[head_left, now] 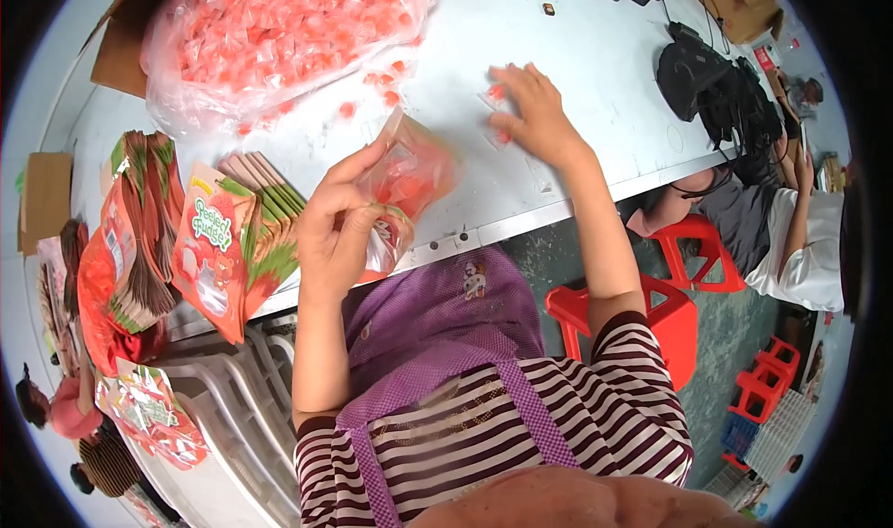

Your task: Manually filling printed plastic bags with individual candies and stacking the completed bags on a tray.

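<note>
My left hand grips a translucent pouch at its edge, near the table's front. Red pieces show through the pouch wall. Over the white table to the right, my right hand has its fingers stretched out and the thumb apart. Two red candies in clear wrappers lie at its fingertips and thumb; whether it touches them I cannot tell. Several more wrapped candies are scattered beside a large clear bag full of the same red candies.
Stacks of printed red and green pouches stand at the table's left, by a cardboard box. A black bag lies at the right. Red stools are below the edge, and a person in white sits at far right.
</note>
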Available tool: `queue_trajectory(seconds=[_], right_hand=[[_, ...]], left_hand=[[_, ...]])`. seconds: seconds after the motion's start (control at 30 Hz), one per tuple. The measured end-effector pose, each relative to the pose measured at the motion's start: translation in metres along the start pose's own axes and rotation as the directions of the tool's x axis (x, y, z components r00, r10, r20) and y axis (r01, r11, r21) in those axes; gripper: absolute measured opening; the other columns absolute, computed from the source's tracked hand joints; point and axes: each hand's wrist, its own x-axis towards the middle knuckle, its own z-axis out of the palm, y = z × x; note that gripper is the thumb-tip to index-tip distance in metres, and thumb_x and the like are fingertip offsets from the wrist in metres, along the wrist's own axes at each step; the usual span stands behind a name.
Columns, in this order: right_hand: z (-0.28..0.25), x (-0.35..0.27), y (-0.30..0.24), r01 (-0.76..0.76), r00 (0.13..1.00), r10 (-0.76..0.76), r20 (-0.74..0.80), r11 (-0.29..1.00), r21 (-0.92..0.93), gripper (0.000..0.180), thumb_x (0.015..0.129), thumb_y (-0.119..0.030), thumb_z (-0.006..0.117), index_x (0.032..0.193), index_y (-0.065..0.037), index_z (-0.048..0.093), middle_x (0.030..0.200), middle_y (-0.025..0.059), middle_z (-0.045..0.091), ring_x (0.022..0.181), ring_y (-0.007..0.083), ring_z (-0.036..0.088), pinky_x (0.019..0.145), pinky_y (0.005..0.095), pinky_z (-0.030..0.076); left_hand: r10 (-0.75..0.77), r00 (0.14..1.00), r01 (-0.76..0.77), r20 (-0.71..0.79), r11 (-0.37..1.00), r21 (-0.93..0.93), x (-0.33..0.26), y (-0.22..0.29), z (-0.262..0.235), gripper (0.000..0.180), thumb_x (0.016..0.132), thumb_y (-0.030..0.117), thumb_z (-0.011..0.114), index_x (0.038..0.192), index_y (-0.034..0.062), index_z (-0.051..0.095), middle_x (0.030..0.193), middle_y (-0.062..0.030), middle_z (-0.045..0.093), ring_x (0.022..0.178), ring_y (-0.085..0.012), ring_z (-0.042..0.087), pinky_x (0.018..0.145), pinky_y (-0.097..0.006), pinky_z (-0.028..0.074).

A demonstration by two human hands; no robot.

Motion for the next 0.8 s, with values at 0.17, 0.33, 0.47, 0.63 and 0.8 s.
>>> queue_trajectory(seconds=[0.17,0.33,0.47,0.63,0.8], right_hand=[[0.002,-0.025,-0.03,0.135,0.991,-0.137,-0.001,0.975,-0.176,0.041,0.079,-0.037,0.065,0.111,-0.013,0.057,0.11,0.0127,0.054,0.107,0.033,0.049,0.09,0.0445,0.037],[0.003,-0.033,-0.027,0.026,0.999,-0.024,0.027,0.997,-0.079,0.028,0.083,-0.033,0.063,0.097,-0.009,0.058,0.088,0.0078,0.057,0.077,0.0238,0.055,0.065,0.032,0.045],[-0.021,-0.036,-0.071,0.033,0.939,0.233,-0.251,0.669,0.743,0.026,0.091,-0.032,0.056,0.092,-0.007,0.055,0.079,-0.0005,0.053,0.065,0.0126,0.051,0.055,0.0262,0.042],[-0.037,-0.025,-0.13,0.289,0.892,0.199,-0.406,0.44,0.85,0.029,0.094,-0.031,0.049,0.099,-0.003,0.054,0.092,0.0063,0.053,0.078,0.0135,0.053,0.068,0.0255,0.043],[-0.033,-0.016,-0.149,0.502,0.822,-0.194,-0.536,0.693,0.518,0.03,0.086,-0.033,0.06,0.092,-0.004,0.058,0.089,0.0087,0.055,0.088,0.0263,0.05,0.08,0.0344,0.039]], left_hand=[[-0.024,1.0,0.026,-0.015,0.995,0.101,-0.01,0.007,-0.007,0.009,0.083,-0.002,0.058,0.084,0.0026,0.05,0.125,-0.0244,0.052,0.116,-0.0298,0.052,0.095,-0.037,0.041],[-0.021,1.0,0.023,-0.015,0.986,0.162,-0.013,0.009,-0.001,0.008,0.082,-0.003,0.059,0.084,0.002,0.053,0.128,-0.0225,0.051,0.119,-0.0306,0.05,0.097,-0.038,0.04],[-0.073,0.997,0.074,-0.014,0.977,0.199,-0.014,0.011,0.008,0.009,0.08,-0.004,0.059,0.085,0.0018,0.055,0.13,-0.0211,0.05,0.118,-0.0306,0.051,0.097,-0.037,0.04],[-0.082,0.996,0.084,-0.019,0.977,0.197,-0.013,0.008,0.015,0.009,0.079,-0.005,0.058,0.085,0.0018,0.055,0.129,-0.0194,0.051,0.115,-0.0305,0.053,0.091,-0.035,0.043],[-0.188,0.977,0.198,-0.097,0.973,0.115,-0.012,0.011,0.016,0.011,0.08,-0.005,0.059,0.088,0.0022,0.054,0.128,-0.0194,0.052,0.112,-0.0277,0.055,0.087,-0.033,0.045]])
